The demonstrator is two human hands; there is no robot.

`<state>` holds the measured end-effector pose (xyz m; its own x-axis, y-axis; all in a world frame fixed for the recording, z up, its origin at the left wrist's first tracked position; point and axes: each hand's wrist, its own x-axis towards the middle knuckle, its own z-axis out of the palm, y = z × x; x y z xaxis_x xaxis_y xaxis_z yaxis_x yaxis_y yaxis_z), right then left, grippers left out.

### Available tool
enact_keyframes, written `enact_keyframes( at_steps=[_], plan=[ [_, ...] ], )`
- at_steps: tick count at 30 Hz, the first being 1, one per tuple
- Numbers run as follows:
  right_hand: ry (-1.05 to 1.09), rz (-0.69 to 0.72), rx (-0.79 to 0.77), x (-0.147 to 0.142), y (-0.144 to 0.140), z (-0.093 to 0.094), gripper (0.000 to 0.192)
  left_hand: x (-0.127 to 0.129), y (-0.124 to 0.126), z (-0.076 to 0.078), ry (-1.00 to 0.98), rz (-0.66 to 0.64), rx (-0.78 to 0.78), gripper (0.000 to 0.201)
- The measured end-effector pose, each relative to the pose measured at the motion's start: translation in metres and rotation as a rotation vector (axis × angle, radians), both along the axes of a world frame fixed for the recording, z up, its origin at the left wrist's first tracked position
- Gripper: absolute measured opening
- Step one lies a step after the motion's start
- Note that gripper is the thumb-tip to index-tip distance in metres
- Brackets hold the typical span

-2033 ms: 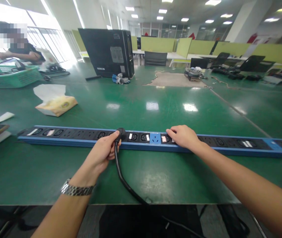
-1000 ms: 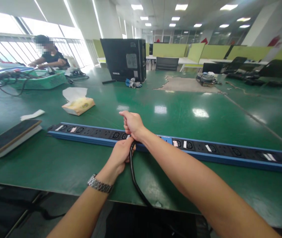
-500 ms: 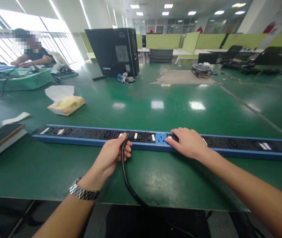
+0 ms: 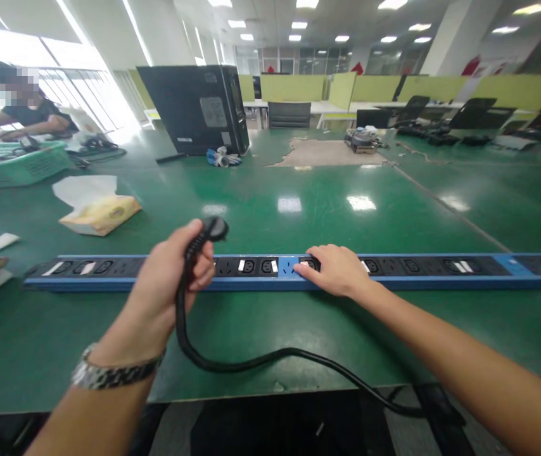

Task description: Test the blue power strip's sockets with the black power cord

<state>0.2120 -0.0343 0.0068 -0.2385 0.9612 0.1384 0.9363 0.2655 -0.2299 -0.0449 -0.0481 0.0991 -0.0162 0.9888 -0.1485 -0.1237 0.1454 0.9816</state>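
the black plug sits mid-frame, lifted above the long blue power strip, clenched with its cable in the left hand. the right hand lies released, flat on the strip, on the green surface.

Black plug w/ cable, lifted above long blue power strip lying flat across table.
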Motion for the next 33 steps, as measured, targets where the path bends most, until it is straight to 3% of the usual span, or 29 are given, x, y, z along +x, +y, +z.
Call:
enact_keyframes(
  at_steps=[3, 6, 9, 11, 14, 15, 17, 20, 23, 26, 33],
  plan=[
    [0.398, -0.043, 0.071, 0.000, -0.003, 0.009, 0.056, 0.033, -0.007, -0.037, 0.119, -0.121, -0.009, 0.039],
    [0.682, -0.137, -0.060, -0.004, -0.015, 0.034, 0.064, 0.083, -0.015, -0.046, 0.219, -0.169, 0.178, 0.041],
    [0.607, -0.178, -0.139, -0.004, -0.026, 0.060, 0.049, 0.121, -0.024, -0.046, 0.309, -0.216, 0.391, 0.038],
    [0.457, -0.163, -0.175, 0.000, -0.028, 0.069, 0.039, 0.129, -0.033, -0.048, 0.376, -0.360, 0.428, 0.034],
    [0.275, -0.059, -0.307, 0.004, -0.022, 0.064, 0.038, 0.113, -0.040, -0.054, 0.445, -0.511, 0.381, 0.028],
    [0.248, -0.041, -0.318, 0.002, -0.019, 0.060, 0.037, 0.102, -0.039, -0.057, 0.473, -0.470, 0.375, 0.026],
    [0.226, -0.055, -0.294, -0.007, -0.011, 0.052, 0.033, 0.076, -0.029, -0.064, 0.601, -0.266, 0.397, 0.028],
    [0.175, -0.099, -0.291, -0.029, 0.000, 0.048, 0.035, 0.037, 0.000, -0.078, 0.955, 0.015, 0.484, 0.028],
    [0.036, -0.132, -0.299, -0.049, 0.010, 0.054, 0.038, 0.013, 0.023, -0.092, 1.233, -0.007, 0.600, 0.027],
    [-0.113, -0.162, -0.276, -0.059, 0.018, 0.063, 0.040, 0.008, 0.027, -0.100, 1.379, -0.046, 0.672, 0.032],
    [-0.227, -0.219, -0.279, -0.069, 0.018, 0.073, 0.033, 0.010, 0.019, -0.105, 1.420, -0.057, 0.721, 0.035]
  ],
)
